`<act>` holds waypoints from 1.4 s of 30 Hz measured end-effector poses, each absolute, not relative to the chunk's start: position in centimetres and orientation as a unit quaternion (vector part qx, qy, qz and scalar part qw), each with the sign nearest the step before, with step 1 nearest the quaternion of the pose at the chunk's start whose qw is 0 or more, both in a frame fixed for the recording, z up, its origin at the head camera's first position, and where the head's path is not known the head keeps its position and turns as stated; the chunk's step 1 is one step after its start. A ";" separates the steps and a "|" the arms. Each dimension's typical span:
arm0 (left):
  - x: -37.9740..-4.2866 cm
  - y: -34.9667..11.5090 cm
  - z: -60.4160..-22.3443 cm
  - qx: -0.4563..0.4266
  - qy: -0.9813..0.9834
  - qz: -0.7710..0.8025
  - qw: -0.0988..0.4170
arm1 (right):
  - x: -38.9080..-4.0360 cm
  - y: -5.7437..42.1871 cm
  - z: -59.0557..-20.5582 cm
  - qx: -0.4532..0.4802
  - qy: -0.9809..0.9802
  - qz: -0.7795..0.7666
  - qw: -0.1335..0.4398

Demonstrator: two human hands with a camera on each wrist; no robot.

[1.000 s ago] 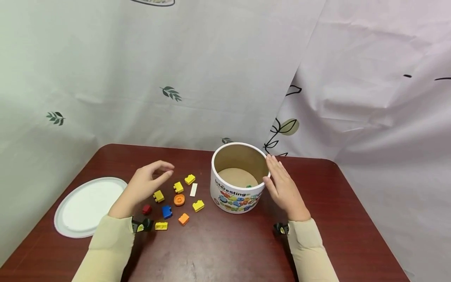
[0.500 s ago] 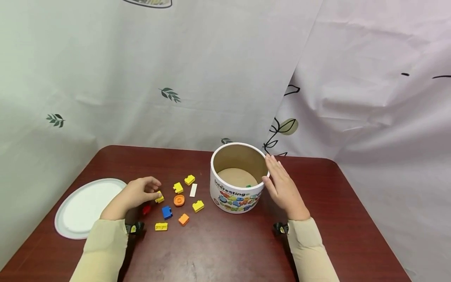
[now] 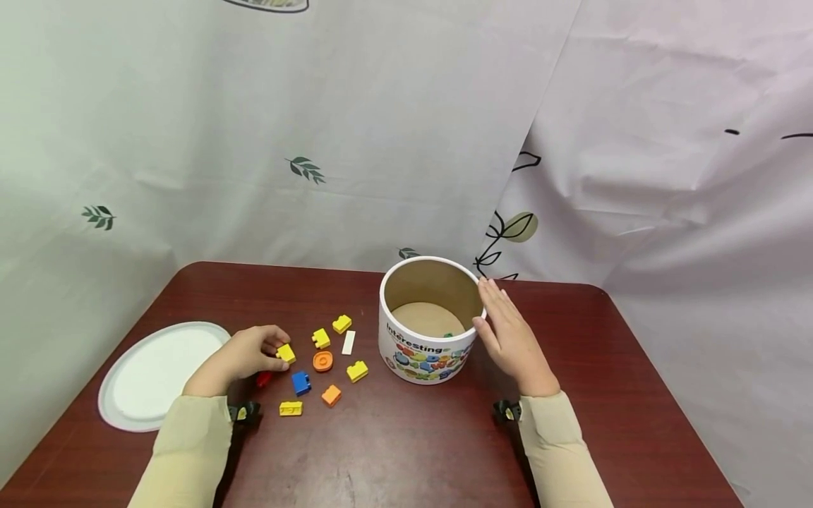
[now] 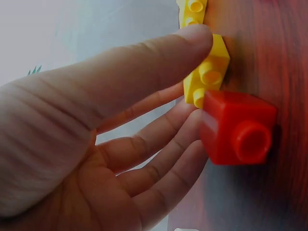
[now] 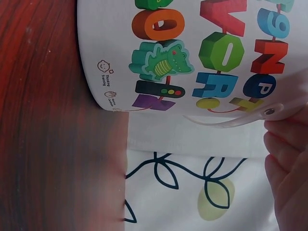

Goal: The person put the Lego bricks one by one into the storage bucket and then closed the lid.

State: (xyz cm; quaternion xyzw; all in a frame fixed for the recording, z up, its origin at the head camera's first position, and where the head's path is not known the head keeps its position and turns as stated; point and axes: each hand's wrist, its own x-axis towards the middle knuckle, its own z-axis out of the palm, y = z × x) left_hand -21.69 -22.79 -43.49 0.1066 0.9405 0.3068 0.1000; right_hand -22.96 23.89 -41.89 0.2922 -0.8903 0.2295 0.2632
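Note:
In the head view my left hand [image 3: 244, 358] is low over the table, thumb and fingers at either side of a yellow toy brick [image 3: 286, 353]. The left wrist view has the thumb across this yellow brick [image 4: 207, 77], fingertips at its other side, partly hidden. Close by that hand lies a small red brick [image 4: 240, 127], mostly covered by it in the head view. My right hand [image 3: 513, 342], fingers straight, rests against the rim of a white printed bucket [image 3: 416, 360]. A small green piece [image 3: 449, 335] shows inside the bucket.
Around the left hand lie a blue brick [image 3: 301, 383], an orange round piece [image 3: 322, 361], an orange brick [image 3: 331, 395], a white strip [image 3: 348, 343] and several other yellow bricks [image 3: 358, 371]. A white lid [image 3: 159, 374] lies at the left. Behind the table hangs a curtain [image 3: 356, 141].
My left hand has come down and leftward to the yellow brick, and its thumb and fingers have closed on it. The right hand stays at the bucket rim.

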 end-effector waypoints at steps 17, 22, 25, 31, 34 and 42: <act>-21.9 -22.7 -43.8 0.113 0.940 0.310 0.084 | -22.8 23.9 -41.9 0.286 -0.895 0.227 0.257; -22.0 -22.5 -43.8 0.126 0.938 0.315 0.065 | -22.7 23.9 -41.9 0.284 -0.895 0.229 0.257; -22.1 -22.2 -43.7 0.131 0.938 0.317 0.046 | -22.7 23.9 -41.9 0.283 -0.895 0.230 0.256; -21.9 -21.1 -43.1 0.136 0.934 0.329 0.006 | -22.8 23.8 -41.8 0.285 -0.895 0.230 0.256; -21.7 -20.5 -42.5 0.140 0.931 0.335 -0.014 | -22.8 23.8 -41.8 0.287 -0.893 0.231 0.259; -21.1 -18.8 -41.2 0.154 0.919 0.359 -0.052 | -22.9 23.9 -42.0 0.291 -0.890 0.231 0.265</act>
